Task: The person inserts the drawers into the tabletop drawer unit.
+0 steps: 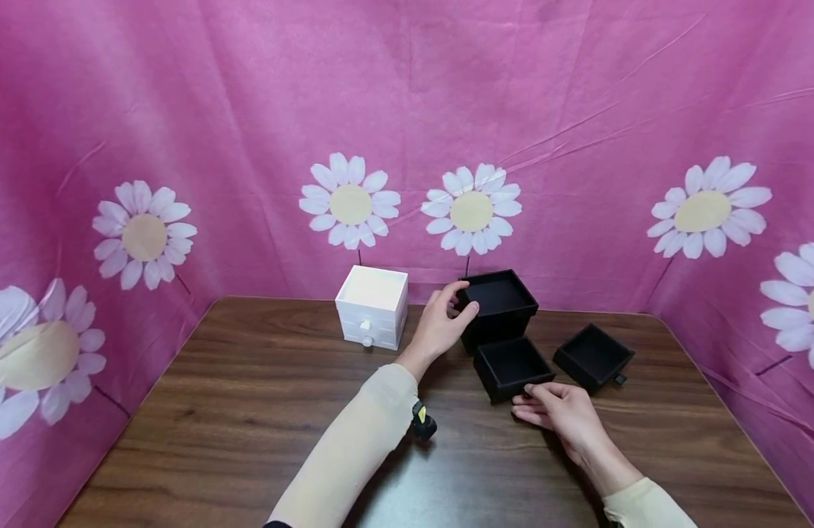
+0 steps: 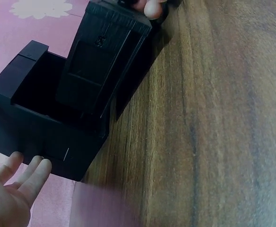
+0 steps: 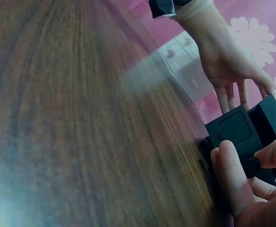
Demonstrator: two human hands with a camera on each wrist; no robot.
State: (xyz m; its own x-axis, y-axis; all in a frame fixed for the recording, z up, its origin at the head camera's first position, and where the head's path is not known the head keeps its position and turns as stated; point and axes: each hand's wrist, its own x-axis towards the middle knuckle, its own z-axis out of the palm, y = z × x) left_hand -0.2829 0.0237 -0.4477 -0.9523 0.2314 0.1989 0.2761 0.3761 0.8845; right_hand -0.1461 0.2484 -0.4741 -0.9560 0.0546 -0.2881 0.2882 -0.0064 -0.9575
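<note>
My left hand [image 1: 440,319] holds the left side of a black drawer box [image 1: 499,295] with a recessed top. Its fingers [image 2: 36,172] lie against the side wall, as the left wrist view shows. My right hand [image 1: 559,411] pinches the round knob [image 3: 252,167] of a black drawer [image 1: 515,364] between thumb and fingers. This drawer is hollow and looks bare inside; its far end is at the box's front opening [image 2: 46,90]. A second black drawer [image 1: 593,356] lies on the table to the right, its knob [image 1: 620,379] facing front right.
A small white drawer box [image 1: 372,306] with two round knobs stands to the left of the black one. Both boxes are near the back edge of the wooden table [image 1: 248,411]. Behind hangs a pink cloth [image 1: 407,88] with white flowers.
</note>
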